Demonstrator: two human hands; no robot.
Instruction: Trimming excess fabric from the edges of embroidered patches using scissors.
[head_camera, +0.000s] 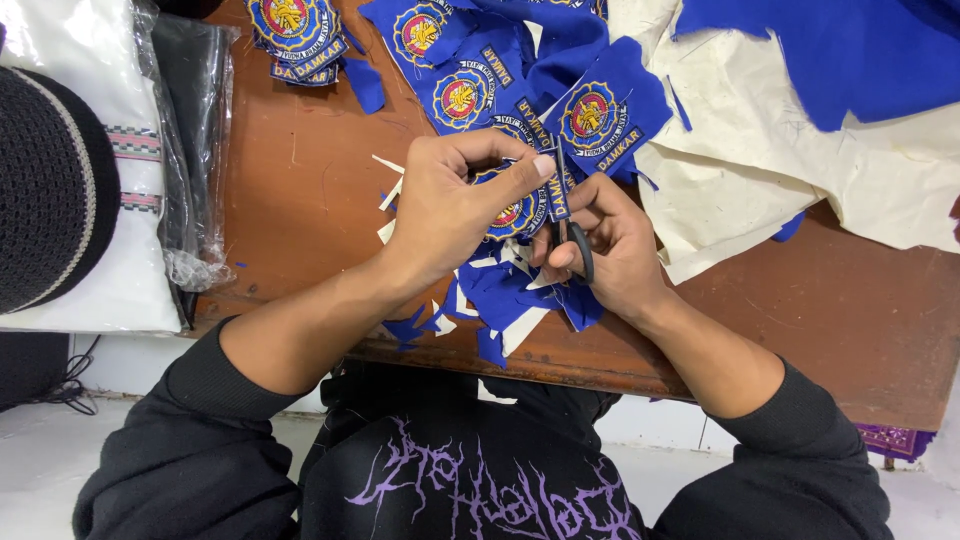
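My left hand (455, 200) pinches a round blue embroidered patch (512, 213) with a yellow and red emblem, held above the brown table (300, 180). My right hand (615, 245) grips small black-handled scissors (572, 235), whose blades point up along the patch's right edge. A strip of blue fabric with more such patches (590, 115) runs from my hands toward the far side. Blue and white trimmings (505, 300) lie under my hands near the table's front edge.
A stack of cut patches (295, 35) sits at the far left. Cream cloth (760, 150) and blue cloth (850, 50) cover the far right. A black knitted cap (45, 190) rests on white bagged fabric (95, 60) at the left.
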